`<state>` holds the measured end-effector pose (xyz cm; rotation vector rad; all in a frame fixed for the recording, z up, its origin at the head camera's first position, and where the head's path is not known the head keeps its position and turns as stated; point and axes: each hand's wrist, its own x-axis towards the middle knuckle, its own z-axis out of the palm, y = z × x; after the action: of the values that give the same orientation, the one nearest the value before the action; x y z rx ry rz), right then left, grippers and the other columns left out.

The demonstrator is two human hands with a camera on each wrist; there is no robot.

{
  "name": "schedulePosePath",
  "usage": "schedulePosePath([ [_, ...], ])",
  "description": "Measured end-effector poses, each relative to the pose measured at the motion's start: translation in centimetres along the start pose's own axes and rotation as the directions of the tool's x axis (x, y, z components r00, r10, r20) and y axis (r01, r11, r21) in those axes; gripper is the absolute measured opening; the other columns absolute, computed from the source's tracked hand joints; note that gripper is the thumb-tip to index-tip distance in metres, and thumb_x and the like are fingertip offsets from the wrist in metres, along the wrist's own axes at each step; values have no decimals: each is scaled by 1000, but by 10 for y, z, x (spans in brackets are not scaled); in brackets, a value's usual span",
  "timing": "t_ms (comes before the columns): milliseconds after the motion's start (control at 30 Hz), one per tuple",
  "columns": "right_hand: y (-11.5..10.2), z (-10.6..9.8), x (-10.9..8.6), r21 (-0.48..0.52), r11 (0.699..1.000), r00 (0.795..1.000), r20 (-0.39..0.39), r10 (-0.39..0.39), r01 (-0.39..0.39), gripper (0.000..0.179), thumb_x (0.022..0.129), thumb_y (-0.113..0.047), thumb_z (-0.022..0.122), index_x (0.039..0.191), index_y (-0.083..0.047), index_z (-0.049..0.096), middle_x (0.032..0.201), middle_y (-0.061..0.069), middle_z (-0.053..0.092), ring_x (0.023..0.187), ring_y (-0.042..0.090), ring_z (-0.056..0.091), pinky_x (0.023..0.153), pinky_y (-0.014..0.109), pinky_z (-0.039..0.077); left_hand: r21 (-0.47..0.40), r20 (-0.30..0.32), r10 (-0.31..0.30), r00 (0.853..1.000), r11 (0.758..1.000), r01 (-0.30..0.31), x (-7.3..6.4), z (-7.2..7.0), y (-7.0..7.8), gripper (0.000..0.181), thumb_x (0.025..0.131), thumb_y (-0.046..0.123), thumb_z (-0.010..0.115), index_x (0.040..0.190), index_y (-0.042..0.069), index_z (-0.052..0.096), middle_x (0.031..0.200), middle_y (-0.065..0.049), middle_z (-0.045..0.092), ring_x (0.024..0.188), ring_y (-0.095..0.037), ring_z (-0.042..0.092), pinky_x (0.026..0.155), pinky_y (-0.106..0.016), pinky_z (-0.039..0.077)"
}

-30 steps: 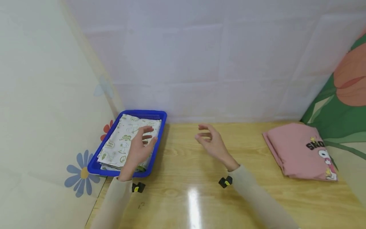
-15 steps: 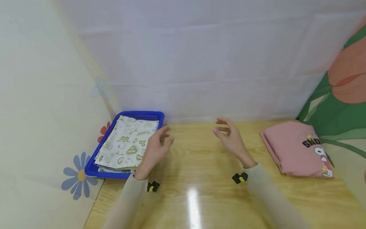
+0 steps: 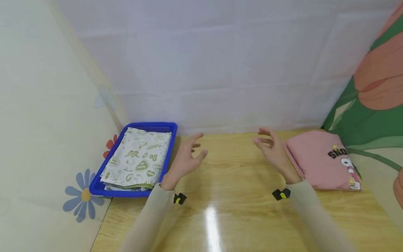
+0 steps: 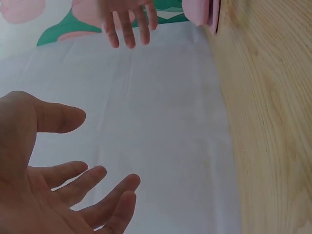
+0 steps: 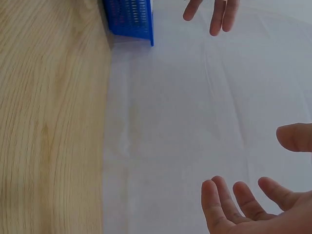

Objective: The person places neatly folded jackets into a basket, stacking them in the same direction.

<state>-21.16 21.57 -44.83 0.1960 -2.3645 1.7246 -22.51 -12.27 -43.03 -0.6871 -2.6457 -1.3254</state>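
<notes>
My left hand (image 3: 185,157) hovers over the table just right of the blue basket, holding nothing, its fingers loosely bent and spread from the thumb. My right hand (image 3: 274,154) is also in the air with relaxed fingers and nothing in it, close to the left edge of a folded pink cloth (image 3: 311,157). That cloth carries a printed cartoon dog and dark letters. In the blue basket (image 3: 174,140) lies a folded white cloth (image 3: 138,157) with green prints. Both wrist views show bare palms facing each other across a gap.
The wooden table (image 3: 226,182) runs back to a white sheet (image 3: 195,70). A pale flower-printed cloth (image 3: 37,140) hangs on the left, and a green and coral floral cloth (image 3: 374,126) on the right. The basket stands against the left cloth.
Both hands have moved right: the left hand from over the basket to beside it, the right hand from mid-table to near the pink cloth. The head view has shifted slightly right.
</notes>
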Motion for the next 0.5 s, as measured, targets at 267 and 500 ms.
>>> schedulePosePath([
  [267, 8, -35, -5, -114, 992, 996, -63, -65, 58, 59, 108, -24, 66, 159, -4, 45, 152, 21, 54, 131, 38, 60, 93, 6, 48, 18, 13, 26, 1000, 999, -26, 10, 27, 2, 70, 100, 21, 75, 161, 8, 43, 163, -13, 49, 133, -40, 62, 107, -55, 56],
  [500, 19, -72, -17, -262, 965, 994, -110, -8, -21, 62, 108, -35, 64, 161, -12, 43, 157, 15, 52, 131, 33, 59, 94, 14, 48, -39, 68, 44, 997, 998, -41, 17, 53, 16, 68, 102, 23, 72, 161, 10, 41, 162, -12, 49, 135, -38, 60, 107, -52, 55],
])
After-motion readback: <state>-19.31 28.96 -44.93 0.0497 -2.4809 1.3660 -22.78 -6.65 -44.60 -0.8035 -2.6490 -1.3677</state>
